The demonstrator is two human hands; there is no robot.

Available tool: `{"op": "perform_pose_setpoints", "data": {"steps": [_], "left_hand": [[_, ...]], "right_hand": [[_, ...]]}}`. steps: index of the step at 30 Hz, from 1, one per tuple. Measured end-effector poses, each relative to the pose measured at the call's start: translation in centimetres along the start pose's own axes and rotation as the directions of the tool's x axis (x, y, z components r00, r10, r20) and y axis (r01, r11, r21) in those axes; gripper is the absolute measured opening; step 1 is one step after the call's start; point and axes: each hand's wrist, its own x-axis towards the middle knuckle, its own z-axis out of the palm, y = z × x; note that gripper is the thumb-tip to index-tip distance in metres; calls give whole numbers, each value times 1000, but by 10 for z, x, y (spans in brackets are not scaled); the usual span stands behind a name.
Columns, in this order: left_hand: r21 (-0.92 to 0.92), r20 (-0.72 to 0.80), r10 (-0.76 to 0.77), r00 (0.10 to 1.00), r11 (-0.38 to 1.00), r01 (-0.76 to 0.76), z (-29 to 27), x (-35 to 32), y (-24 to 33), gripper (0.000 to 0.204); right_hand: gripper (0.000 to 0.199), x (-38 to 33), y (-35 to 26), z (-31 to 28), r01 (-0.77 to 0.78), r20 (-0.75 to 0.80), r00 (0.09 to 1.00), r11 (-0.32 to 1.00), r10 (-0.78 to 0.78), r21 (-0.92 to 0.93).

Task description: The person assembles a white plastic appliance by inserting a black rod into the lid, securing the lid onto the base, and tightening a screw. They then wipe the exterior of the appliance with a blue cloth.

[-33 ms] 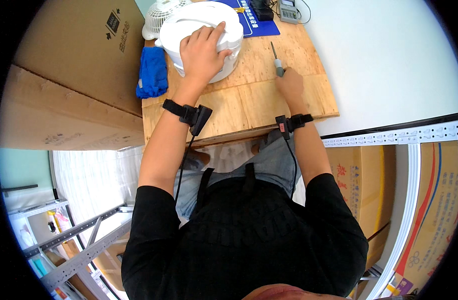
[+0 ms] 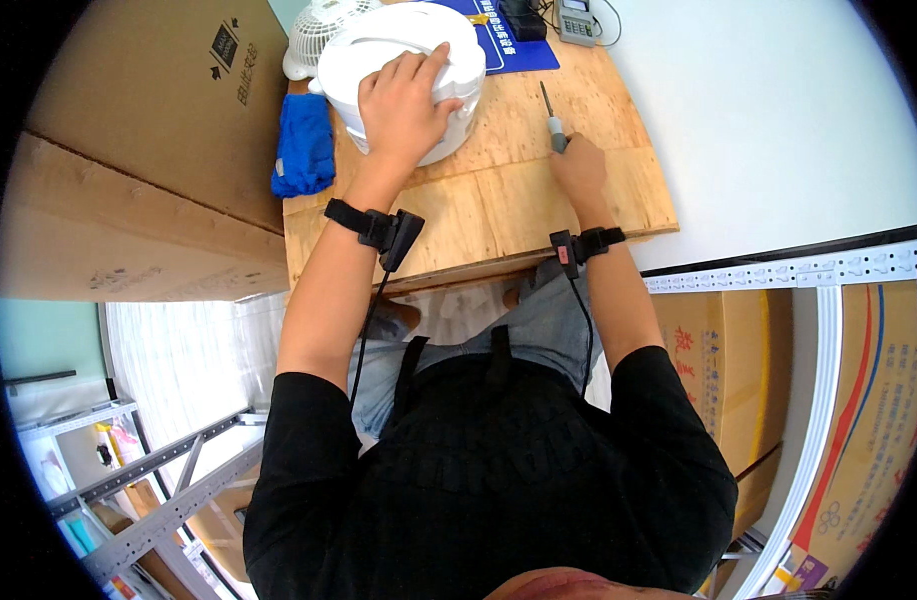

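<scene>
Everything is staying put: the left hand [image 2: 403,110] is resting spread atop a white appliance [image 2: 349,64]; the right hand [image 2: 581,168] is gripping a screwdriver [image 2: 556,128].

The place looks like a storeroom with a small workshop corner: a big cardboard box [image 2: 159,130] stands by a plywood worktop [image 2: 509,205], more cartons [image 2: 714,375] sit at the right below a perforated metal rail [image 2: 779,273], slotted metal shelving [image 2: 169,510] with mixed goods fills the lower left, and a screwdriver [image 2: 558,128] shows over the wood
</scene>
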Motion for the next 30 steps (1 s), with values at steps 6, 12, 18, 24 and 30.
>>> {"op": "perform_pose_setpoints", "data": {"steps": [6, 12, 18, 24, 30], "left_hand": [[-60, -27, 32, 999, 998, -34, 0, -2, -4, 71], [-117, -38, 90, 995, 989, -94, -5, -4, -8, 56], [-415, -143, 52, 988, 903, -107, -20, -24, -32, 41], [-186, 4, -389, 921, 905, 383, -6, -113, -99, 49], [196, 358, -715, 601, 687, 700, -7, -120, -137, 91]], "right_hand": [[47, -5, -7, 2, -57, -18, 998, 998, 57, -37], [63, -7, -2, 5, -21, 22, 1000, 1000, 22, -19], [63, -14, -8, 6, 17, 84, 996, 996, -9, -91], [71, -12, -7, 5, 7, -6, 1000, 997, -7, -72], [49, -15, -7, -3, 137, -154, 982, 968, -106, 210]]}}
